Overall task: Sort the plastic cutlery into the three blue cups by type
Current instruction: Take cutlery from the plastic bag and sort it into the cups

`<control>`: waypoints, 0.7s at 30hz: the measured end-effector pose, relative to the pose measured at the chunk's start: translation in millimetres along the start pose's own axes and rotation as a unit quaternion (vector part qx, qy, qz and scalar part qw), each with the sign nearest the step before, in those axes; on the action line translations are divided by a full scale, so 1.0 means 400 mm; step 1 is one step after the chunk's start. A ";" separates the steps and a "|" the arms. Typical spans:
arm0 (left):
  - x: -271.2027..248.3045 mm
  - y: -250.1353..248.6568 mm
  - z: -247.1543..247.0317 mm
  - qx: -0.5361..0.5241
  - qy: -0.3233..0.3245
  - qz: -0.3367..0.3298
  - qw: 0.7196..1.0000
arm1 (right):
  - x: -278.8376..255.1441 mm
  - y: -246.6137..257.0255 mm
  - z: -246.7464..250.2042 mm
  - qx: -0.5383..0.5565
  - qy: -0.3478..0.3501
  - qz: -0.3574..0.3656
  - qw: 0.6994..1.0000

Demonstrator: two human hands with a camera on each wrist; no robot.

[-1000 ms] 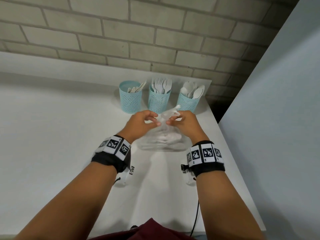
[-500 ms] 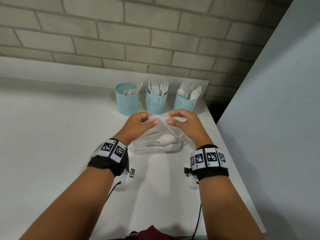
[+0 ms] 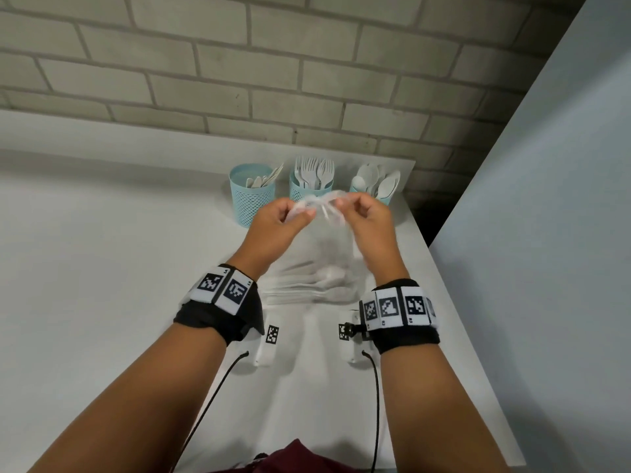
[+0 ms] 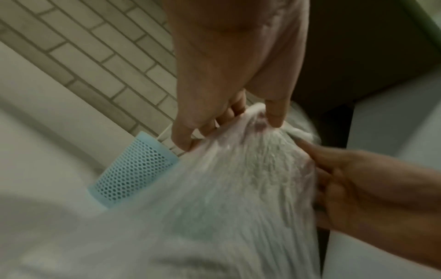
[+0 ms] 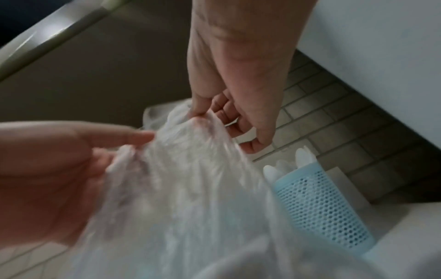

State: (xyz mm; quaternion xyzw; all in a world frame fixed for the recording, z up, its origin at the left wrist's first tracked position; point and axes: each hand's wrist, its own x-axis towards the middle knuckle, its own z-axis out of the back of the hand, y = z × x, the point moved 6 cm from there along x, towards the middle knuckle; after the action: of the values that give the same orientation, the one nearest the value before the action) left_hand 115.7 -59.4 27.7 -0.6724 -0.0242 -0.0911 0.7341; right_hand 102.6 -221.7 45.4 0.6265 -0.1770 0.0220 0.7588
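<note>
Both hands pinch the gathered neck of the clear plastic bag (image 3: 317, 254): left hand (image 3: 278, 221), right hand (image 3: 367, 221). More cutlery (image 3: 314, 285) lies inside, sagging to the surface near the three blue cups (image 3: 252, 196). Part the neck gently so nothing spills.

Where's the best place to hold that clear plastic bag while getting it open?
Probably the gathered neck of the clear plastic bag, from above: left hand and right hand already pinch it there, either side, while the cutlery weighs its bottom on the counter.
</note>
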 end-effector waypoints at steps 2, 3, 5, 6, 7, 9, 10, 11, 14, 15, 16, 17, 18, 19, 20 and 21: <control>0.004 -0.022 0.035 -0.035 -0.033 -0.019 0.999 | 0.010 -0.005 0.044 0.035 -0.046 -0.017 0.998; 0.004 -0.036 0.046 -0.041 -0.047 -0.030 0.998 | 0.015 -0.005 0.058 0.042 -0.053 -0.023 0.997; 0.003 -0.054 0.050 -0.049 -0.046 -0.043 0.997 | 0.020 0.016 0.059 0.047 -0.042 -0.017 0.998; 0.000 -0.065 0.043 -0.063 -0.033 -0.042 0.997 | 0.024 0.033 0.051 0.070 -0.033 -0.006 0.997; -0.001 -0.073 0.035 -0.082 -0.018 -0.038 0.996 | 0.024 0.058 0.043 0.113 -0.025 0.002 0.993; -0.008 -0.098 0.029 -0.129 -0.005 -0.032 0.991 | 0.024 0.101 0.043 0.189 -0.020 0.006 0.982; -0.011 -0.112 0.034 -0.156 -0.009 -0.027 0.987 | 0.022 0.120 0.052 0.191 -0.019 0.010 0.981; -0.010 -0.125 0.044 -0.180 -0.016 -0.021 0.983 | 0.017 0.141 0.062 0.168 -0.014 0.017 0.985; -0.009 -0.148 0.068 -0.189 -0.008 0.011 0.982 | 0.000 0.184 0.055 -0.042 0.036 0.050 0.997; -0.011 -0.154 0.071 -0.159 0.002 0.010 0.987 | -0.002 0.185 0.039 -0.125 0.065 0.057 0.988; -0.016 -0.163 0.068 -0.108 0.009 -0.001 0.994 | -0.002 0.178 0.018 -0.195 0.101 0.061 0.974; -0.021 -0.172 0.064 -0.045 0.012 -0.020 0.999 | -0.003 0.165 -0.003 -0.255 0.136 0.060 0.955; -0.025 -0.179 0.058 0.015 0.013 -0.041 0.999 | -0.005 0.150 -0.019 -0.308 0.163 0.052 0.936; -0.026 -0.181 0.051 0.057 0.016 -0.057 0.997 | -0.005 0.135 -0.029 -0.344 0.175 0.040 0.922; -0.026 -0.178 0.044 0.083 0.022 -0.065 0.994 | -0.006 0.121 -0.034 -0.364 0.178 0.028 0.914; -0.024 -0.173 0.040 0.103 0.029 -0.071 0.992 | -0.008 0.110 -0.036 -0.380 0.178 0.020 0.908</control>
State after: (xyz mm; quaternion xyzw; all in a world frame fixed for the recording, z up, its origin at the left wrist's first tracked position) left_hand 96.0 -48.1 95.5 -0.5872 -0.0596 -0.1591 0.7914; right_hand 91.9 -197.9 83.8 0.2730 -0.0461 0.0793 0.9576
